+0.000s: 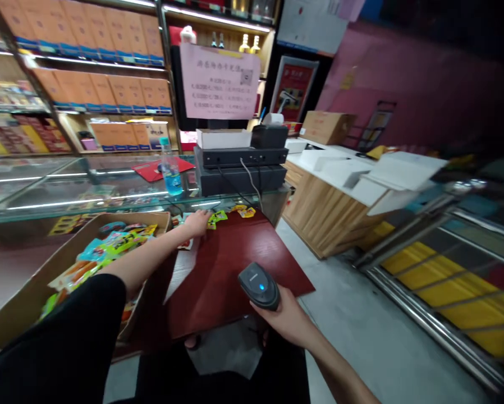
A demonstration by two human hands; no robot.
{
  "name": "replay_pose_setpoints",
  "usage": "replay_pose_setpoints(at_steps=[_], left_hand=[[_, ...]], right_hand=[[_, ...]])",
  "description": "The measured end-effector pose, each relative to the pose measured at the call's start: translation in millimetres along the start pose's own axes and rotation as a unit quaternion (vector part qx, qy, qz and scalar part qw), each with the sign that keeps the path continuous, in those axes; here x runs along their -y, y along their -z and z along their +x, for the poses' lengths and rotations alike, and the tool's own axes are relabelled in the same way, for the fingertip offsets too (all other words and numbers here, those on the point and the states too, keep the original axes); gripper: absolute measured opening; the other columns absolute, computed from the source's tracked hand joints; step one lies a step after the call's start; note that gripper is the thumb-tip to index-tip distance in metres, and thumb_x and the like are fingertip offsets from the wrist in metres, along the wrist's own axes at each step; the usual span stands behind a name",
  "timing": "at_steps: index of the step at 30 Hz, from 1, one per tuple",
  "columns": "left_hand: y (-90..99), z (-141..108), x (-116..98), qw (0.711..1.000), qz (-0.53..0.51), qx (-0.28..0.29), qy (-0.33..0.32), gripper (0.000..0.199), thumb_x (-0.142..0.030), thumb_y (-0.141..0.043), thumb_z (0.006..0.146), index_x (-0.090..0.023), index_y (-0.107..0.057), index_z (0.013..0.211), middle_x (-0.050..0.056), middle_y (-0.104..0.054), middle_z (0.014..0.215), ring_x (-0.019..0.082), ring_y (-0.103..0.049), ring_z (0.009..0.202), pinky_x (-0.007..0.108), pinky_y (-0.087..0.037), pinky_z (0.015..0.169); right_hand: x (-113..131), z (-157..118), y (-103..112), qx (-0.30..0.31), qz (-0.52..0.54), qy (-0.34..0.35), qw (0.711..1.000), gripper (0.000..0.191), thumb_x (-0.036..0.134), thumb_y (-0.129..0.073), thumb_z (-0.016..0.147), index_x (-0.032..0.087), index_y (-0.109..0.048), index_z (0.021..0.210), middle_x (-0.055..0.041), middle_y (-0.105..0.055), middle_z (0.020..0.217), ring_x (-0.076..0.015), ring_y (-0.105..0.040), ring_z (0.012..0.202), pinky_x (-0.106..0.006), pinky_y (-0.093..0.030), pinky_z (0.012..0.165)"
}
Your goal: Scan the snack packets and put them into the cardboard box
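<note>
My right hand [286, 317] is wrapped round a dark grey barcode scanner [258, 286] with a blue light lit on top, held above the front of the red-brown table [218, 280]. My left hand [198, 222] reaches to the table's far side, fingers stretched out over small snack packets. Green snack packets [218, 216] lie just beyond its fingertips, and yellow-orange ones [246, 211] are further right. Whether the left fingers touch a packet is hard to make out. Under my left forearm stands an open cardboard box [14, 308] full of colourful snack packets [117, 241].
A glass counter [67, 185] runs behind the table, bearing a bottle of blue liquid [172, 174], a red envelope-like sheet [151, 170] and black cash-register equipment [241, 177] with cables. A wooden cabinet [319, 207] stands right, beside a metal railing [429, 314].
</note>
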State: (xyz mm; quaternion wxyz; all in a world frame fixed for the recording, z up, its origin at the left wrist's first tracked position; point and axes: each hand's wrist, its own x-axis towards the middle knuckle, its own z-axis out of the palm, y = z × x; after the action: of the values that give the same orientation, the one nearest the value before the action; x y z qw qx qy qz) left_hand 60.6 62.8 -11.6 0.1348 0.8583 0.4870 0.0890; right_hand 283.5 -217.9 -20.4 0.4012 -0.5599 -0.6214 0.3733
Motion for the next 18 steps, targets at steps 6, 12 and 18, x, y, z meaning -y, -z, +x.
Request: replay_pose_setpoints(at_steps=[6, 12, 18], left_hand=[[-27.3, 32.2, 1.1, 0.983, 0.177, 0.056, -0.008, 0.045, -0.028, -0.055, 0.087, -0.005, -0.052, 0.126, 0.028, -0.058, 0.122, 0.038, -0.054, 0.116, 0.047, -0.039, 0.096], [-19.8, 16.9, 0.1, 0.983, 0.172, 0.055, 0.028, 0.040, -0.033, -0.065, 0.078, -0.010, -0.064, 0.111, 0.023, -0.063, 0.114, 0.035, -0.061, 0.106, 0.039, -0.047, 0.086], [-18.6, -21.1, -3.6, 0.981, -0.155, 0.041, 0.107, 0.025, -0.027, -0.077, 0.063, -0.017, -0.066, 0.083, 0.004, -0.070, 0.076, 0.021, -0.067, 0.079, 0.026, -0.050, 0.071]], right_hand=[[-9.3, -18.6, 19.8, -0.038, 0.007, -0.017, 0.999, 0.034, 0.027, -0.067, 0.080, 0.017, -0.063, 0.111, -0.0066, -0.072, 0.108, -0.0242, -0.067, 0.100, -0.037, -0.053, 0.091], [-7.0, -17.6, 17.4, -0.028, 0.006, -0.004, 1.000, 0.033, 0.026, -0.068, 0.078, 0.015, -0.064, 0.109, -0.0073, -0.072, 0.106, -0.0242, -0.067, 0.097, -0.035, -0.053, 0.089], [-0.9, -6.3, 1.7, 0.001, 0.010, 0.017, 1.000, 0.030, 0.027, -0.068, 0.079, 0.018, -0.066, 0.107, -0.0058, -0.073, 0.105, -0.0231, -0.068, 0.096, -0.033, -0.053, 0.088]])
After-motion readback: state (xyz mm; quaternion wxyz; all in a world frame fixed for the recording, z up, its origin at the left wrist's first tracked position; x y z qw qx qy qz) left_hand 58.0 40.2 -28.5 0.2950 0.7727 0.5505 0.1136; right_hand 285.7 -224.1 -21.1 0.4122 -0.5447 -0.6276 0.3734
